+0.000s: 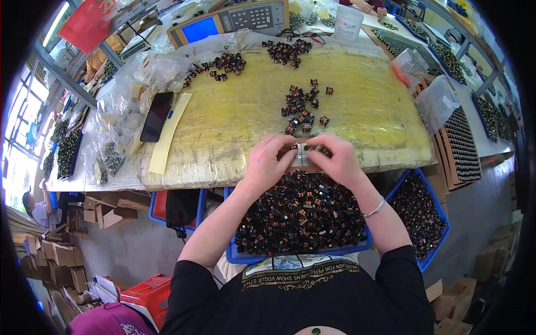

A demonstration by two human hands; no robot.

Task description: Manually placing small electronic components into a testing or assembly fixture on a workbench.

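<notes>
Grey block (302,153), seemingly lying crosswise, pinched between left hand (269,162) and right hand (336,161).

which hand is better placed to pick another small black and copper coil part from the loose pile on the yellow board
Right, probably. The right hand sits directly below the loose pile, slightly nearer than the left hand; both grip the small grey block.

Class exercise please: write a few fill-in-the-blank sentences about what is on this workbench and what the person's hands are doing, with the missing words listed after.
1. The left hand and right hand hold a small metal part together at the near edge of the ____ plastic-wrapped board.
2. The tray of small dark copper-wound coils under the hands is ____.
3. The flat black phone lies to the person's ____.

Missing words: yellow; blue; left
</notes>
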